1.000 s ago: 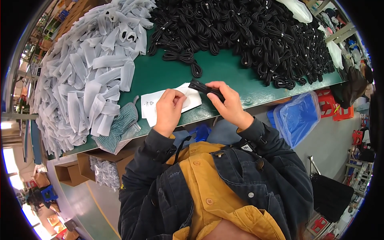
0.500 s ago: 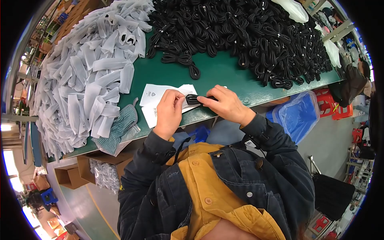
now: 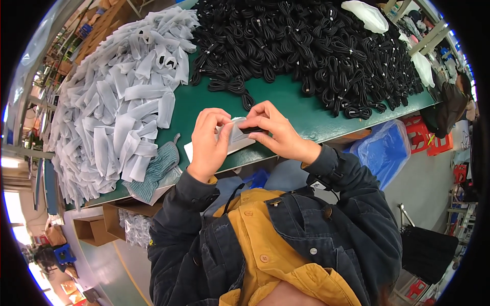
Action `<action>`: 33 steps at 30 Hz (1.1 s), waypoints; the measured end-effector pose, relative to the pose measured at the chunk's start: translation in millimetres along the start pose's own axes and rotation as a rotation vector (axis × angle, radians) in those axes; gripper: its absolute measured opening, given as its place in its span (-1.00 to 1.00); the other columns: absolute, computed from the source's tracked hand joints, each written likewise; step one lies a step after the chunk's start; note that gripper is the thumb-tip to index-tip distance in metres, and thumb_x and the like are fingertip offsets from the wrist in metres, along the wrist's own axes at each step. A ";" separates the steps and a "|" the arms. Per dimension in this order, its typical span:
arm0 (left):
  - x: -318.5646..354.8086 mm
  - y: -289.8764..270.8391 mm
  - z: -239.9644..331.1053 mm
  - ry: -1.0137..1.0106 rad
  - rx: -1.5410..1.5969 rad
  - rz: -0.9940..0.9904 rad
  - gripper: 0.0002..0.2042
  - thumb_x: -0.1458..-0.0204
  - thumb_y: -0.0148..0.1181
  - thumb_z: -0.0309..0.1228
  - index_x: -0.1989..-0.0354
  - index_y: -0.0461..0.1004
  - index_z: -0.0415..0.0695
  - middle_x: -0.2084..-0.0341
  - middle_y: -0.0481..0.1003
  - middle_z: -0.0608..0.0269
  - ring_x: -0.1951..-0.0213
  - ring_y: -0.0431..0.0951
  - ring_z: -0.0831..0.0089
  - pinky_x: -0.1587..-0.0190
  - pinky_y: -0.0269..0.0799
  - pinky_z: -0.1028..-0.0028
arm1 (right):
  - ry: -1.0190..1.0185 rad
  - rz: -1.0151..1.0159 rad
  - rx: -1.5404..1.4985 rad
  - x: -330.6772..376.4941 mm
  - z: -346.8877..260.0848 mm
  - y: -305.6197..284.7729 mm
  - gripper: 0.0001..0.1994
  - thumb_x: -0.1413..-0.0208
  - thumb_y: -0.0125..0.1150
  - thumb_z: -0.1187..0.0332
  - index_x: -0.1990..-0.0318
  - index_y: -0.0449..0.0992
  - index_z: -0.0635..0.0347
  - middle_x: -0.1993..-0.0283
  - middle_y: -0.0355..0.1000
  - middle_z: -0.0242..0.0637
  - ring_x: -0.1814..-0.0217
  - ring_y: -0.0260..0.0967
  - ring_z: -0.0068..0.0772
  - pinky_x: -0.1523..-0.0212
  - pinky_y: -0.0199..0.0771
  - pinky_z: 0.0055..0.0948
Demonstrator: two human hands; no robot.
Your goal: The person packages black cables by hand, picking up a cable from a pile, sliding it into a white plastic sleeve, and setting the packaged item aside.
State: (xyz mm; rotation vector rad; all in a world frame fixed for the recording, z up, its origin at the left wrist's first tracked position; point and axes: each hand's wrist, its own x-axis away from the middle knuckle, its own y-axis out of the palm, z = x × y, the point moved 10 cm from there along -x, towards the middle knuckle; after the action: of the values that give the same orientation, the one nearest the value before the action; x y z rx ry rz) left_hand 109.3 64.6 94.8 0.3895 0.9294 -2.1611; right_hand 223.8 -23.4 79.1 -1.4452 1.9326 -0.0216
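Observation:
My left hand [image 3: 208, 143] pinches the edge of a thin whitish pouch [image 3: 237, 134] between thumb and fingers. In my right hand [image 3: 278, 133] is a coiled black cable [image 3: 250, 129], its end at the mouth of the pouch and mostly hidden by my fingers. How far the cable sits inside the pouch I cannot tell. Both hands are close together over the front edge of the green table [image 3: 204, 104]. Beneath them lies white packaging [image 3: 189, 152], largely covered by my hands.
Many whitish filled pouches [image 3: 120, 97] are heaped on the left. A large pile of coiled black cables [image 3: 306, 46] covers the table's back and right. A teal knitted cloth [image 3: 159, 164] lies at the front left. A blue lined bin [image 3: 380, 150] stands right; cardboard boxes [image 3: 93, 230] sit below left.
The coiled cable has been brought to the pouch, which is now lifted and held between both hands. My left fingers have moved onto its edge. The view has shifted slightly.

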 end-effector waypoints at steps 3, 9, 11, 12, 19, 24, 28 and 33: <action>-7.4 -12.3 -8.0 -0.098 0.244 0.048 -0.95 -0.13 0.18 -0.57 0.30 0.43 -0.25 0.28 0.47 0.25 0.32 0.44 0.50 0.29 0.37 0.51 | -0.070 0.090 -0.097 -15.6 -16.5 -3.2 -0.81 -0.14 0.21 0.57 0.08 0.49 0.26 0.12 0.34 -0.23 0.19 0.36 -0.54 0.16 0.39 -0.60; -37.8 -85.7 -77.9 -0.421 0.640 0.266 -0.87 -0.23 0.13 -0.41 0.21 0.47 -0.23 0.26 0.47 0.32 0.43 0.38 0.60 0.31 0.35 0.58 | -0.051 0.218 -0.015 -49.5 -7.8 -27.8 -0.78 -0.10 0.24 0.56 0.08 0.50 0.26 0.14 0.34 -0.22 0.21 0.38 -0.45 0.18 0.41 -0.53; -48.7 -164.1 -88.2 -0.270 0.071 0.495 -0.84 -0.21 0.14 -0.41 0.14 0.47 -0.24 0.27 0.48 0.28 0.42 0.41 0.54 0.31 0.38 0.53 | -0.032 0.146 0.173 -71.7 20.1 -14.1 -0.78 -0.10 0.25 0.51 0.09 0.50 0.26 0.13 0.35 -0.20 0.23 0.39 -0.36 0.20 0.43 -0.47; -50.2 -158.7 -85.9 -0.274 0.078 0.486 -0.84 -0.21 0.14 -0.41 0.14 0.47 -0.24 0.27 0.48 0.28 0.42 0.41 0.54 0.31 0.38 0.53 | 0.004 0.094 0.386 -79.8 43.8 -9.2 -0.78 -0.10 0.26 0.46 0.09 0.50 0.26 0.12 0.37 -0.17 0.25 0.40 -0.28 0.21 0.46 -0.41; 15.4 18.8 -32.4 -0.009 -0.145 -0.057 -0.83 0.03 0.27 -0.59 0.24 0.50 -0.18 0.35 0.45 0.11 0.28 0.51 0.17 0.21 0.45 0.33 | -0.225 -0.093 0.957 -93.2 118.1 40.6 -0.79 -0.08 0.27 0.28 0.25 0.53 0.24 0.30 0.40 -0.18 0.25 0.42 -0.10 0.24 0.48 -0.22; 27.6 49.5 -23.5 0.015 -0.325 -0.044 -0.87 0.06 0.31 -0.58 0.34 0.50 -0.19 0.44 0.42 0.14 0.34 0.53 0.23 0.32 0.44 0.32 | -0.042 0.052 0.688 -72.5 101.3 11.7 -0.78 -0.12 0.21 0.30 0.20 0.53 0.29 0.32 0.44 -0.16 0.28 0.44 -0.03 0.25 0.48 -0.19; 32.9 55.3 -34.5 -0.025 -0.302 -0.049 -0.89 0.07 0.31 -0.59 0.39 0.49 -0.21 0.44 0.43 0.13 0.40 0.53 0.21 0.37 0.42 0.32 | 0.256 0.020 0.235 -39.5 89.8 -8.7 -0.78 -0.22 0.12 0.33 0.13 0.51 0.33 0.36 0.50 -0.18 0.35 0.49 -0.20 0.30 0.48 -0.28; 37.0 48.6 -50.9 -0.181 -0.158 -0.042 -0.89 0.06 0.31 -0.59 0.38 0.49 -0.24 0.45 0.42 0.15 0.48 0.48 0.29 0.41 0.40 0.37 | 0.533 0.034 -0.130 15.4 82.6 -15.3 -0.78 -0.33 -0.03 0.41 0.02 0.47 0.34 0.30 0.51 -0.31 0.30 0.36 -0.65 0.25 0.40 -0.60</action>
State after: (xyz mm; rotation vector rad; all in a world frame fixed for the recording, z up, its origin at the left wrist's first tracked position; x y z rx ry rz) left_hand 119.0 59.9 16.0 0.0958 1.0034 -2.1033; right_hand 279.5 -10.2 15.8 -1.6062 2.4210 -0.2978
